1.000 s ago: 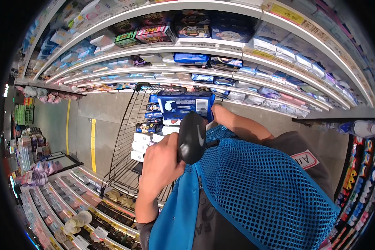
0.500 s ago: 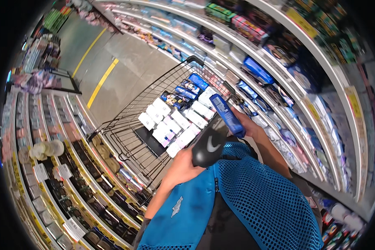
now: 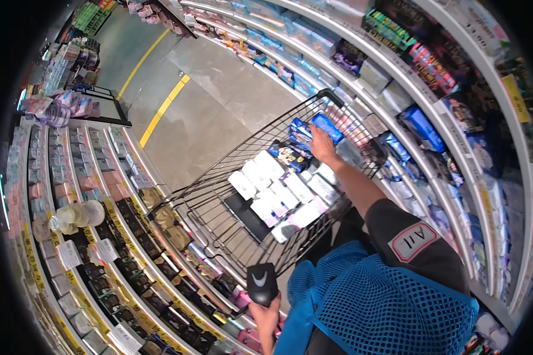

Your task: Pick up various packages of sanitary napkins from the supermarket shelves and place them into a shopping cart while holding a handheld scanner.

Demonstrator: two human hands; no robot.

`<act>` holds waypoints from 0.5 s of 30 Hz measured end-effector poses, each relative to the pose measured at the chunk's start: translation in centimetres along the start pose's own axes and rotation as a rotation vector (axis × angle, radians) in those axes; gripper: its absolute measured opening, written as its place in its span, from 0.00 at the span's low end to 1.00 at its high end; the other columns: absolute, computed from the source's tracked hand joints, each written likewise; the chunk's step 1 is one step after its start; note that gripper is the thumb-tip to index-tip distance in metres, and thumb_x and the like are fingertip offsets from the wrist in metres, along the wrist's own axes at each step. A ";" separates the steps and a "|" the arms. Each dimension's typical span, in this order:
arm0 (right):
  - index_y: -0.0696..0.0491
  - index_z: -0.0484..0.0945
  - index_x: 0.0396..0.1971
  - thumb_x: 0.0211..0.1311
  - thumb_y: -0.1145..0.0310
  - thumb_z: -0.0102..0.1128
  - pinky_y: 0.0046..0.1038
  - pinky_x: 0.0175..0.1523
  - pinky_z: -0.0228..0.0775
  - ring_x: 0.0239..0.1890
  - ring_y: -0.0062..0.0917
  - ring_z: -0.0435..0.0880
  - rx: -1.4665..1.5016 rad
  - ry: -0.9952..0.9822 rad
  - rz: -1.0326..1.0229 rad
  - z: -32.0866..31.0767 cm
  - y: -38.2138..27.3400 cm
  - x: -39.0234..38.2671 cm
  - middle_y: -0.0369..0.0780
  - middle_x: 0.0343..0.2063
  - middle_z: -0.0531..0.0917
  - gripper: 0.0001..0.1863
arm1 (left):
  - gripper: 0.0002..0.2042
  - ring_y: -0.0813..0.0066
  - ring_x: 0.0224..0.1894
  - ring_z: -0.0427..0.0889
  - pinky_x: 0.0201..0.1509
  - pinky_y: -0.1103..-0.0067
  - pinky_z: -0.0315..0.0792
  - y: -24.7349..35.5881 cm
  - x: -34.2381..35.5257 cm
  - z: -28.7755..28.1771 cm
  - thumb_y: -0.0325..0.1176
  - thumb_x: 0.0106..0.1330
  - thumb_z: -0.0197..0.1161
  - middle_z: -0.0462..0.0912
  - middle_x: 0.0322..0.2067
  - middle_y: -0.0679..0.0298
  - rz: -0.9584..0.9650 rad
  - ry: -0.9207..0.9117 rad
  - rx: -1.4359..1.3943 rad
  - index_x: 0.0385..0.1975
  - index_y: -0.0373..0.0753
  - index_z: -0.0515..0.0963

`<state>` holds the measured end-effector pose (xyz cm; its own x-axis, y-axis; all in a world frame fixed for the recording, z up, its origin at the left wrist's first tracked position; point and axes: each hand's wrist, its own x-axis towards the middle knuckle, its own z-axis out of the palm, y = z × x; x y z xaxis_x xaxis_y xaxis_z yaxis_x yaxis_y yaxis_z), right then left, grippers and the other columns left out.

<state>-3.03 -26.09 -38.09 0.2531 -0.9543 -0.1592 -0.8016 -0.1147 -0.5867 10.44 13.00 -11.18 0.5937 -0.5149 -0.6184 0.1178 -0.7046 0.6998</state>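
Touching blue pack (image 3: 329, 128): right hand (image 3: 322, 145), inside the cart (image 3: 376, 155); whether its fingers pinch, I cannot tell.
Clasping black scanner (image 3: 262, 282): left hand (image 3: 266, 312), fingers closed round its handle (near the cart).
White packs (image 3: 299, 188): same cart, nearer.

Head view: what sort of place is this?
Probably a supermarket or similar shop aisle: long white-edged shelves packed with goods, a yellow rectangular shelf-edge label, and a black wire shopping cart carrying white boxy packs.
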 end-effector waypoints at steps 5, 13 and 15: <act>0.47 0.68 0.55 0.52 0.70 0.48 0.39 0.57 0.62 0.54 0.43 0.71 0.334 -0.251 0.252 6.8 0.9 0.5 0.50 0.50 0.74 0.25 | 0.15 0.79 0.35 0.76 0.43 0.81 0.70 -2.2 0.9 -0.9 0.22 0.52 0.66 0.80 0.34 0.62 -0.055 -0.024 0.009 0.39 0.29 0.74; 0.51 0.79 0.40 0.50 0.71 0.51 0.34 0.49 0.70 0.43 0.37 0.79 0.438 0.116 -0.033 2.3 4.2 -4.6 0.46 0.37 0.81 0.15 | 0.16 0.78 0.36 0.75 0.45 0.81 0.68 -0.2 4.1 1.2 0.22 0.52 0.67 0.78 0.35 0.61 0.081 -0.148 0.030 0.41 0.30 0.72; 0.55 0.78 0.31 0.43 0.78 0.50 0.33 0.44 0.72 0.38 0.35 0.80 0.817 0.240 -0.149 0.5 1.9 -8.3 0.44 0.32 0.82 0.13 | 0.17 0.78 0.35 0.74 0.42 0.81 0.69 -1.9 4.4 0.3 0.22 0.52 0.66 0.78 0.34 0.60 0.097 -0.113 0.033 0.42 0.29 0.71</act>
<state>-6.39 -18.24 -38.25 0.1294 -0.9882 0.0825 -0.1054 -0.0964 -0.9897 12.57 11.93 -15.34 0.5073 -0.6318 -0.5861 0.0371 -0.6635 0.7473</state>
